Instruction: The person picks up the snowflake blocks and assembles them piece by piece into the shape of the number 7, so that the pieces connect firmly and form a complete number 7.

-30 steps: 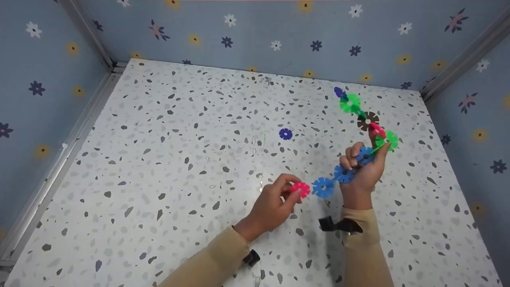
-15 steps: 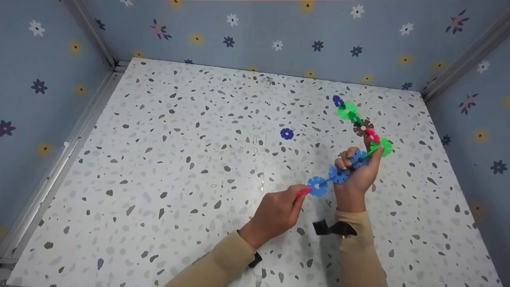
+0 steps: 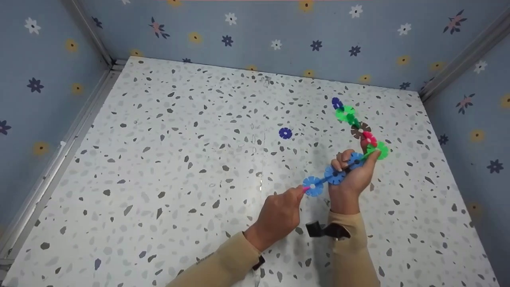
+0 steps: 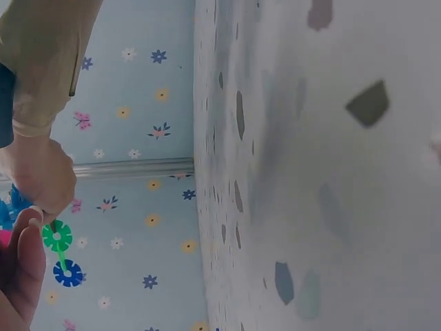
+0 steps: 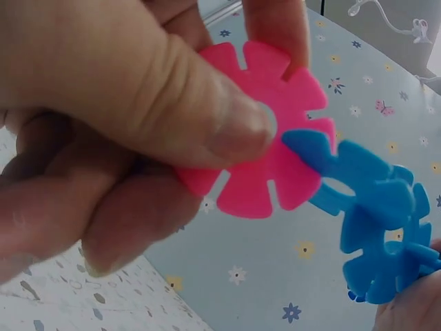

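Between thumb and fingers my left hand pinches a pink slotted snowflake disc, held edge-on in the head view. A petal of the end blue disc crosses the pink disc's edge in the right wrist view. That blue disc ends a chain of linked snowflake discs, running through blue, green, pink and brown to a dark blue disc at the far end. My right hand grips the chain's middle with curled fingers, its thumb near a green disc. The right palm is partly hidden by blue discs.
A loose dark blue snowflake disc lies on the white speckled table, beyond the left hand. Blue flower-patterned walls enclose the back and sides. A black strap is on the right wrist.
My left hand has turned the pink disc edge-on and brought it against the end blue disc. My right hand has drifted left and slightly nearer with the chain.
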